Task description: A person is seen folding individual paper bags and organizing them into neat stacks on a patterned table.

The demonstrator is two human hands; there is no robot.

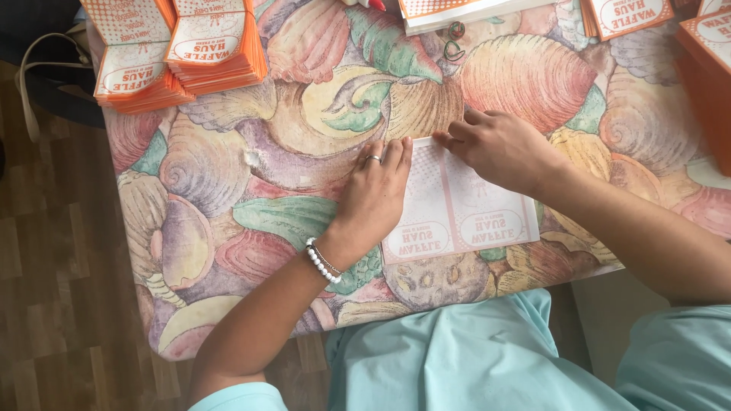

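Leftmost, on the shell-patterned tablecloth (228, 175), two stacks of folded orange-and-white paper bags (179, 49) sit at the far left corner, well apart from both hands. Nearer the middle, the left hand (375, 194) lies flat, palm down, fingers straight and close together, pressing the left edge of a pale, flattened paper sheet (464, 209). A ring shows on one finger and a white bead bracelet (321, 261) circles the wrist; the forearm runs down and leftward toward the body. The sheet lies near the table's front edge, between the two hands and partly under them, its printed oval labels toward the person. To the right, the right hand (499, 146) rests on the sheet's top right part, fingers curled and pointing left, fingertips pressing along the upper edge; it grips nothing. Its forearm angles off to the lower right. More orange stacks (704, 61) line the far right edge.
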